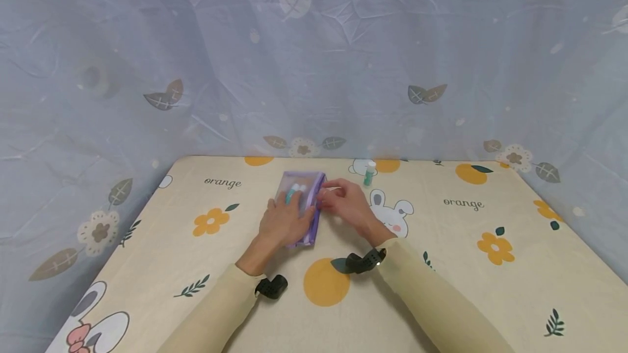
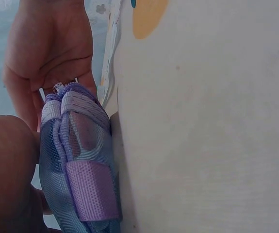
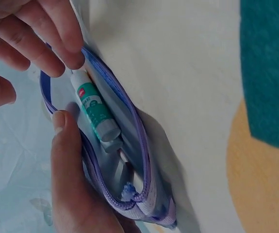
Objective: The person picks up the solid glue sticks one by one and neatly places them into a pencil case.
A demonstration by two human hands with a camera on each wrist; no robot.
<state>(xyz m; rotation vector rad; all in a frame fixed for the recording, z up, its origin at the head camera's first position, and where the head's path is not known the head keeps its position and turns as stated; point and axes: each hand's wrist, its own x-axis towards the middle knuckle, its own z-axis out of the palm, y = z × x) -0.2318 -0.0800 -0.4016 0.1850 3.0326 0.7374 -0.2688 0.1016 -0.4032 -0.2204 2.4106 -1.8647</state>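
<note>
A mesh pencil pouch (image 1: 308, 243) with purple edging lies on the table, its zipped mouth gaping toward the right. My left hand (image 1: 284, 224) holds it from above, fingers spread over the upper side and thumb at the rim of the mouth. Inside, a green-and-white glue stick (image 3: 96, 107) shows through the mouth, with another partly hidden beneath it. My right hand (image 1: 349, 206) is at the mouth, its loosely bent fingertips close to the glue stick's white end and nothing pinched between thumb and fingers.
Another green-and-white glue stick (image 1: 369, 174) stands upright on the table behind my right hand. The patterned cloth (image 1: 392, 298) covers the tabletop, and a grey-blue curtain (image 1: 314, 59) hangs along the back and both sides.
</note>
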